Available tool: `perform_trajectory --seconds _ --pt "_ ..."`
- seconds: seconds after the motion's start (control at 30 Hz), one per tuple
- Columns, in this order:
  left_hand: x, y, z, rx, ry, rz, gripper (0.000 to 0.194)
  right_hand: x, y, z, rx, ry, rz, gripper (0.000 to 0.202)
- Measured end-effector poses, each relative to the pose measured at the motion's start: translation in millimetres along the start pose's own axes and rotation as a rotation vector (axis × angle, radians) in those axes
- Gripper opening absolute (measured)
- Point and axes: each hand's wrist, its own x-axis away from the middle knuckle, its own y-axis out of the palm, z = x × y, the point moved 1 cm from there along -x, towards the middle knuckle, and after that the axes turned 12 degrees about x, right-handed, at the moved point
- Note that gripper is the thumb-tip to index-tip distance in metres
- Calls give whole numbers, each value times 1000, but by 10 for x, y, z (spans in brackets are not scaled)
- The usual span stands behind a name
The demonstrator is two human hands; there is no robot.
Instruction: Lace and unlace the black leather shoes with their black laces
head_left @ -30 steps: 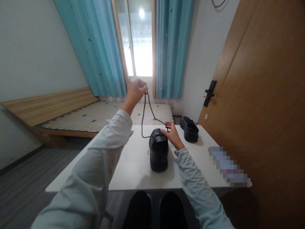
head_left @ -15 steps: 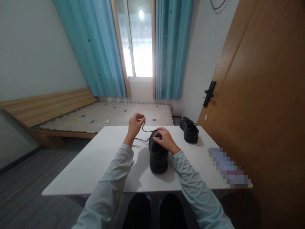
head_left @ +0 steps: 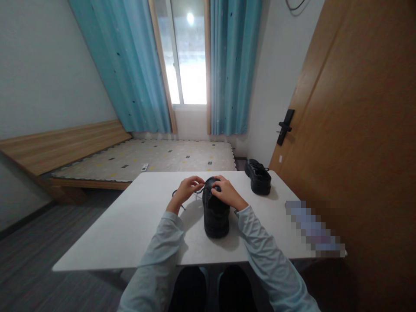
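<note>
My left grip (head_left: pixel 188 189) is at the left side of the black lace-up shoe (head_left: pixel 216 222), its fingertips bunched near the front of the opening; I cannot tell whether they pinch the black shoelace (head_left: pixel 198 192) there. Part of that lace runs out leftward from the shoe, shows again past my wrist, and trails on the white counter (head_left: pixel 130 221). My right grip (head_left: pixel 227 194) comes over the shoe from the right, thumb and fingers resting on its upper with a gap between their tips; whether anything is caught in it, I cannot tell. The shoe stands upright on its sole in front of me, heel toward me, toe away. Its mate, another black shoe (head_left: pixel 260 183), stands near the far right corner, well apart from my grip. Nearer along the right edge lies a pixelated bluish item (head_left: pixel 312 229).
</note>
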Motion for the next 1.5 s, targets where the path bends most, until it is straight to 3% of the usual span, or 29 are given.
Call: perform_trajectory --seconds 0.2,0.4,0.5,0.7,1.1,1.37,1.5 --pt "50 13 -1 -177 64 -69 13 -7 16 -12 14 1 9 12" --pt "35 23 -63 -232 101 -31 10 -29 36 -3 9 3 -5 24" --pt "26 33 -93 -221 85 -15 11 -36 61 13 27 -1 -14 27" --pt "33 70 -30 -163 35 -32 10 -19 116 12 53 24 15 14" --pt "42 87 -68 -78 63 -80 17 -23 164 12 55 93 86 10" --pt "57 16 -29 -428 145 103 28 -21 161 34 8 142 152 10" --pt "72 -29 -46 -565 137 293 21 -25 79 103 -40 170 223 10"
